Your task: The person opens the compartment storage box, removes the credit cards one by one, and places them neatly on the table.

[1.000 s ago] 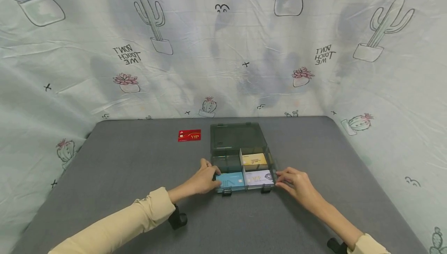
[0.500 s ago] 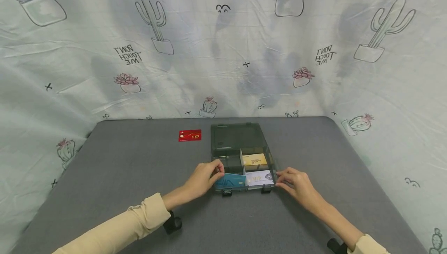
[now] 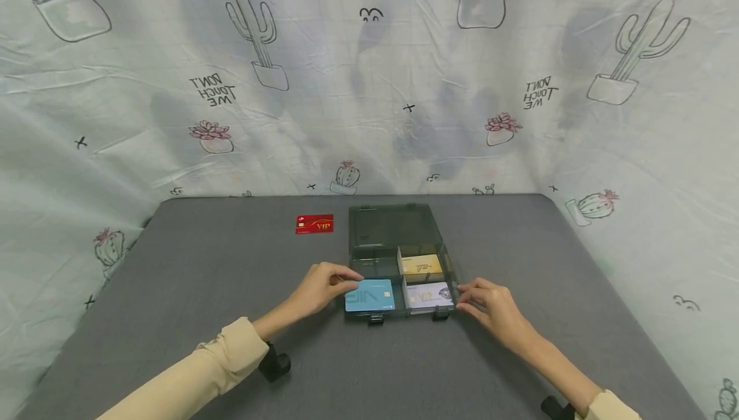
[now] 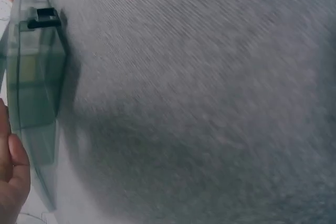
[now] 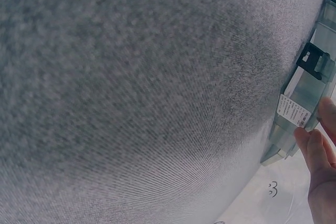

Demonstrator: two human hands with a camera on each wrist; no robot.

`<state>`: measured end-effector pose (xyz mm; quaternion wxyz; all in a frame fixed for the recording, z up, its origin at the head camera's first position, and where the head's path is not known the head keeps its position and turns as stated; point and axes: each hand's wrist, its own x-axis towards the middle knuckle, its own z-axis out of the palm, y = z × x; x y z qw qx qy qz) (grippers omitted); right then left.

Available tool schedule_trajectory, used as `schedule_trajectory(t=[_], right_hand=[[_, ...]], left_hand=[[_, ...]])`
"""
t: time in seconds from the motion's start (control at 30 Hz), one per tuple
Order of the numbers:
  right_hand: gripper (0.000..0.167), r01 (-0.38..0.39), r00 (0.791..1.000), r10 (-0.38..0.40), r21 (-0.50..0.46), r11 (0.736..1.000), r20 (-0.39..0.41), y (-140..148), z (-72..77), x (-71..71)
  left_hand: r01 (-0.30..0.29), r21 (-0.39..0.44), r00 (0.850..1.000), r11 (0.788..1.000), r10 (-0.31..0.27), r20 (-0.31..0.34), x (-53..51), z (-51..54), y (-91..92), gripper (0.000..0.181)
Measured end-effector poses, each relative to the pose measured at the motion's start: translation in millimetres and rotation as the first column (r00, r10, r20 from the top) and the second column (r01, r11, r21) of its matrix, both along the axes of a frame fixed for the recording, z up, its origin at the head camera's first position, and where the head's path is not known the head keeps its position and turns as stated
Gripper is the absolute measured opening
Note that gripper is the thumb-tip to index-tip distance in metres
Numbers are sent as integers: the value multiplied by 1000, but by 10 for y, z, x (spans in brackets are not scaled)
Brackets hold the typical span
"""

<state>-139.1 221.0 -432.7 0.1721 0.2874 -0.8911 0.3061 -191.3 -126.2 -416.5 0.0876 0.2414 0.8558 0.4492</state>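
Observation:
A blue card is pinched at its left edge by my left hand, held over the front left compartment of a dark see-through box. The box lies with its lid folded back. My right hand touches the right side of the box with its fingertips. In the front right compartment lies a pale VIP card, and behind it a yellow card. In the right wrist view, a white label shows on the box's side beside the fingers.
A red VIP card lies on the grey table, left of the lid. Two black latches stick out at the box's front. Behind the table hangs a cactus-print cloth.
My left hand has taken hold of the blue card, lifted it out of the front left compartment and drawn it to the left. The right hand has stayed at the box's side.

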Motion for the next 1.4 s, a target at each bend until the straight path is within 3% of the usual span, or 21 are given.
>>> schedule_trajectory(t=[0.23,0.37,0.67,0.97,1.23,1.4], right_hand=[[22,-1,1000,1,-9,1000,-1,-2,-7,-2],[23,11,1000,-12,-6,1000,-22,17,-15,12],[23,7,1000,-7,-6,1000,-24,7,-31,22],[23,13,1000,-13,-13,1000,-19,-8,-27,-1],[23,16,1000,-17,-18,1000,-25,-18,-34,-18],[24,22,999,-22,-12,1000,-29,-32,-45,-14]], left_hand=[[-5,-54,993,999,-1,-119,71,-69,-73,24],[19,-85,992,996,-30,-120,108,-112,-83,32],[87,-53,995,995,-89,-38,132,-123,-111,60],[113,-131,984,985,-129,-121,123,-93,-117,53],[141,-129,983,981,-155,-100,104,-72,-129,57],[190,-211,965,959,-222,-139,83,-66,-146,63]])
